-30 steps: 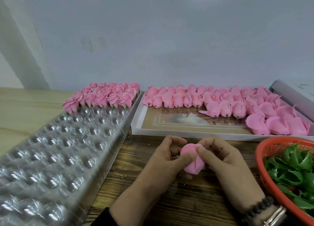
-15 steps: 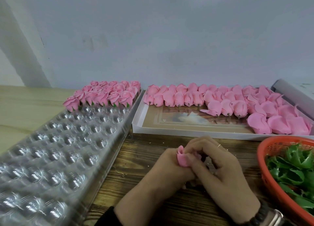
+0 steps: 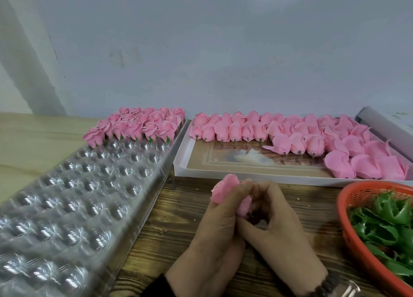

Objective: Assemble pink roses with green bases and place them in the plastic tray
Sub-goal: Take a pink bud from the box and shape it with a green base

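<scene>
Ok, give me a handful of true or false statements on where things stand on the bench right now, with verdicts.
1. Both hands are on one pink rose in front of the white box. True: the left hand grips it and the right hand works at its lower end.
2. The plastic tray is full. False: finished roses fill only its far end; the nearer cups are bare.
3. The green bases lie in an orange basket on the right. True.
4. The loose rose heads in the white box already have green bases. False: only short dark stubs show under them.
5. The white box sits left of the tray. False: it sits to the right.
</scene>
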